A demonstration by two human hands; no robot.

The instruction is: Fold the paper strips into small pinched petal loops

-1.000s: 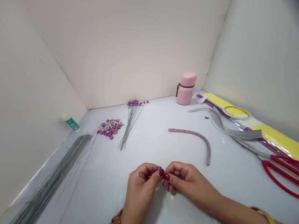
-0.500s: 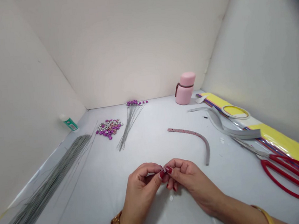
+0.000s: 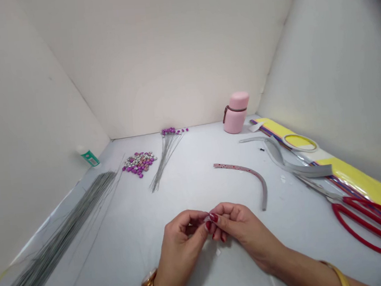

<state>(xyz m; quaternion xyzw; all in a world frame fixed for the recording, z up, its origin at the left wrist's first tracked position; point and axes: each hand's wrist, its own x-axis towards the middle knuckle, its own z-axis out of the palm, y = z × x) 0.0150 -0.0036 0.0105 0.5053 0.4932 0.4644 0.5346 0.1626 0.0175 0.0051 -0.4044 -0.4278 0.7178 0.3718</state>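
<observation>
White-walled tabletop [image 3: 195, 192], L hand [image 3: 181, 242] + R hand [image 3: 244, 230]

A single head-worn view — looking forward and down, close over the white table [image 3: 194, 178] — walls beyond.

Two hands met, the left hand [image 3: 181, 238] and the right hand [image 3: 241, 228], pinching one tiny piece [image 3: 207, 216] between their fingertips. Ahead of them lay one curved dotted strip [image 3: 247, 172], one pink bottle [image 3: 236, 111], one bunch of bead-tipped wires [image 3: 165, 159] and one heap of beads [image 3: 139, 162], too many to count. Left of the hands sat one glue bottle [image 3: 89, 156] and one thick bundle of plain wires [image 3: 53, 255]; to their right, one pair of red scissors [image 3: 345, 206], one tape roll [image 3: 300, 142] and at least two grey strips [image 3: 309, 170].
</observation>
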